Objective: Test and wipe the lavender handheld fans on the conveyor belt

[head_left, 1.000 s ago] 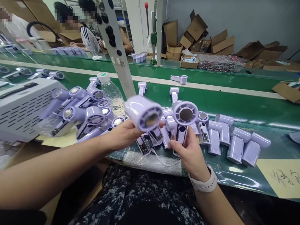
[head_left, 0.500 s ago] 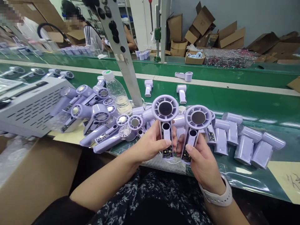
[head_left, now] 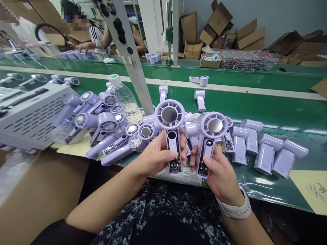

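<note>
Left fan (head_left: 172,144): wrapped by left hand (head_left: 159,154); left display (head_left: 171,135) dark. Right fan (head_left: 208,150): wrapped by right hand (head_left: 221,173); right display (head_left: 208,143) lit, "20". Both above bench (head_left: 276,190). Step, seemingly: power check. Next move calls for careful pressing beside bare circuitry (head_left: 175,166).

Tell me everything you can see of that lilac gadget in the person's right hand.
The lilac gadget looks like glossy plastic: a round, spoked head around a shiny silver disc, on a straight handle. A small lit display reads 20; below it, circuitry lies exposed. The right hand grips the handle, holding it slightly tilted at the green bench's near edge.
</note>
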A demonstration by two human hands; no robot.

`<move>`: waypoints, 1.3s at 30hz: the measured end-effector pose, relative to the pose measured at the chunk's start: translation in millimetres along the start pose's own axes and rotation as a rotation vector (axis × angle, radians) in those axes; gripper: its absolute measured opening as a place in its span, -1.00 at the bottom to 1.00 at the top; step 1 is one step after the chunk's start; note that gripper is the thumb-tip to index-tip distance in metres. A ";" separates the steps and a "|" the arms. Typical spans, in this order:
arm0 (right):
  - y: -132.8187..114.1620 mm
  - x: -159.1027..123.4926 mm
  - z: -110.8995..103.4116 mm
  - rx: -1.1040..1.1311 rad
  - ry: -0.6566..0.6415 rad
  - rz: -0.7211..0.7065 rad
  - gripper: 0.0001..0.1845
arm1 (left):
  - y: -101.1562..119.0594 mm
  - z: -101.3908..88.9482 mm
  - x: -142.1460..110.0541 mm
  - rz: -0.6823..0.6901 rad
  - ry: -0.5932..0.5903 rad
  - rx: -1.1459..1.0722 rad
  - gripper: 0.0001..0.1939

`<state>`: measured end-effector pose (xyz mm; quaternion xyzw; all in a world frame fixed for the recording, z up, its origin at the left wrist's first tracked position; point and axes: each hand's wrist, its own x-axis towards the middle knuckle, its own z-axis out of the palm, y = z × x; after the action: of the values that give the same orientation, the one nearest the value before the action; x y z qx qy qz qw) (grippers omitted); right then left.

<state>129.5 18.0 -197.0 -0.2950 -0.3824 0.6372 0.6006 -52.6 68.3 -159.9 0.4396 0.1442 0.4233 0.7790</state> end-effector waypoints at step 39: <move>13.6 -2.7 18.6 -0.172 0.001 0.011 -0.75 | -14.9 4.1 -2.0 -0.147 0.313 0.086 -0.62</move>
<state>106.9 13.1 -198.7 -0.3479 -0.4338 0.6051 0.5698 -43.4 60.5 -169.9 0.3894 0.3136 0.4218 0.7564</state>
